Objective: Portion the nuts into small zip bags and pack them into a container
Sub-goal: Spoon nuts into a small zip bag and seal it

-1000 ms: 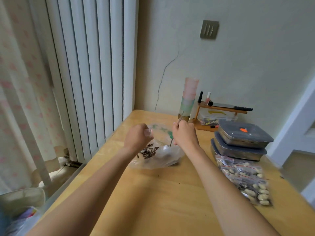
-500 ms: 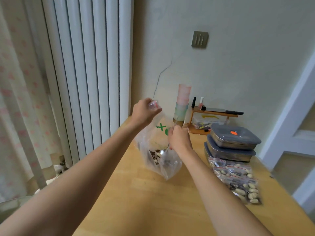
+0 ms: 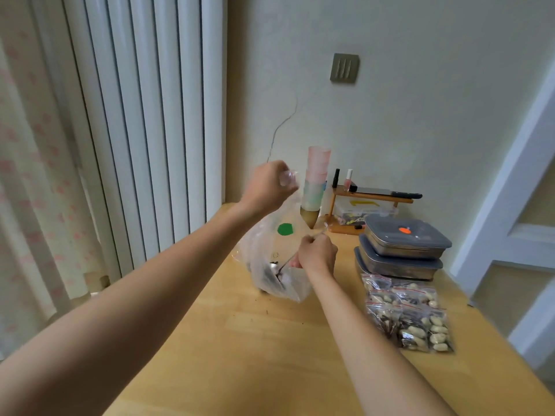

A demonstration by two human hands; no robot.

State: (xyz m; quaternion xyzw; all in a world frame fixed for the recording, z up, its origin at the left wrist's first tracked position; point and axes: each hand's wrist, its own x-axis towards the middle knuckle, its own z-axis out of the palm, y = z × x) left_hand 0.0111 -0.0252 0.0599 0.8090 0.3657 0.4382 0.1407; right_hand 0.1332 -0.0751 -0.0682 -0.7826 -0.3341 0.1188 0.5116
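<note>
A large clear plastic bag is held up above the wooden table near its far edge, with its bottom hanging just over the wood. The bag is thin, wrinkled and see-through, a round green mark is printed on its upper part, and a small heap of dark seeds is seen at its bottom. The top of the bag is gripped by the left hand, whose fingers are curled tightly around the gathered plastic. A metal spoon is held by the right hand, the fingers being closed around its thin handle, and the bowl of the spoon is placed inside the bag, among the dark seeds. To the right, a group of small zip bags is laid flat on the table; they are clear with red closing lines, and pale peanuts in shell and dark seeds are seen in them. Just behind them, 2 metal containers with grey lids are stacked, and an orange spot is seen on the upper lid. Further back, a tower of pastel cups and a small wooden shelf are placed against the wall. A few dark crumbs are scattered on the table below the bag.
</note>
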